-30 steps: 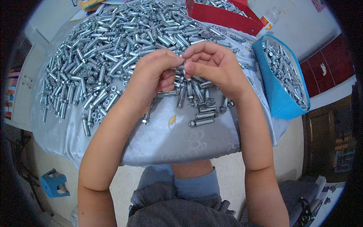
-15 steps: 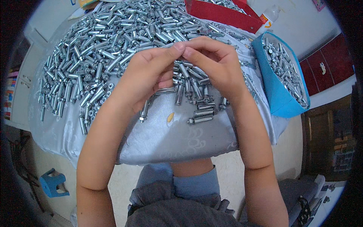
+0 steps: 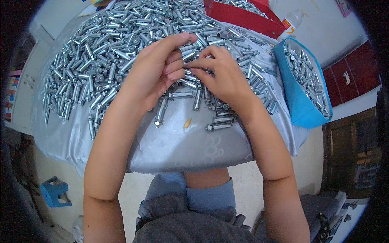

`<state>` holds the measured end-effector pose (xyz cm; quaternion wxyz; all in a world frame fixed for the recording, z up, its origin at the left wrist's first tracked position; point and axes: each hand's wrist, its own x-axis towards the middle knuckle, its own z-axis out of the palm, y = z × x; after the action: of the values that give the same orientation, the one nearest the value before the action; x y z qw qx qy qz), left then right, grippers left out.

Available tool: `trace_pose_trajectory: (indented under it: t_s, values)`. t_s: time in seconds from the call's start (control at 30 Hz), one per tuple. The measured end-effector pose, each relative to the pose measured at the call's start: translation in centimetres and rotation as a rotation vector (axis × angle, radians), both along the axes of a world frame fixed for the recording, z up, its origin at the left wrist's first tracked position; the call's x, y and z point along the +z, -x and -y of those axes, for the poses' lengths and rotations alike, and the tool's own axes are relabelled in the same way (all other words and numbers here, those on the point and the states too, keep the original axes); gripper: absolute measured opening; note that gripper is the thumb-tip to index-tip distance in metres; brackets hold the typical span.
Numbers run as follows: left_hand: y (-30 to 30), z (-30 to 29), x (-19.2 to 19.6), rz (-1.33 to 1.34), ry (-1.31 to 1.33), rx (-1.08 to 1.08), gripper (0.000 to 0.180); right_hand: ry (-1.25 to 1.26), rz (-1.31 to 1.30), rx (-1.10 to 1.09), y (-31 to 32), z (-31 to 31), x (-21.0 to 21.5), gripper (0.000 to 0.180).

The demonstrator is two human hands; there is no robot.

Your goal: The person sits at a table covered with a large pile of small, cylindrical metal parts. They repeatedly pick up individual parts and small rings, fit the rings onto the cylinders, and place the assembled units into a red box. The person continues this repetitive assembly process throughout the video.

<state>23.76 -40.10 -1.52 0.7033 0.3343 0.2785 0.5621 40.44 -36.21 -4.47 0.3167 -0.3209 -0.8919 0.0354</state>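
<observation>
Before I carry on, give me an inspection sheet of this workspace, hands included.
Surface: table under a silvery, creased cloth.
Job's things: metal bolts heaped across the cloth; more in the blue bin and red box.
Clutter: small yellowish piece near the front edge; plastic bottle beside the red box.
Left hand: over the pile, fingers curled; cannot tell what it holds.
Right hand: at the pile, close by the left; grip unclear.
Cables: none certain; dark tangle lower right, too dim.
Surroundings: blue stool on the floor, left.
</observation>
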Motion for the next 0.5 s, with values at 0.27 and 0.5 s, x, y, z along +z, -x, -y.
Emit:
trace_pose_trajectory:
  t_s: [0.27,0.5]
  values:
    - [-0.16,-0.39,0.09,0.035,0.129,0.07,0.019,-0.012,0.109,0.017,-0.19,0.0,0.3,0.016]
    - [-0.23,-0.25,-0.14,-0.006,0.133,0.031,0.019,0.049,0.072,0.041,-0.1,-0.09,0.47,0.01]
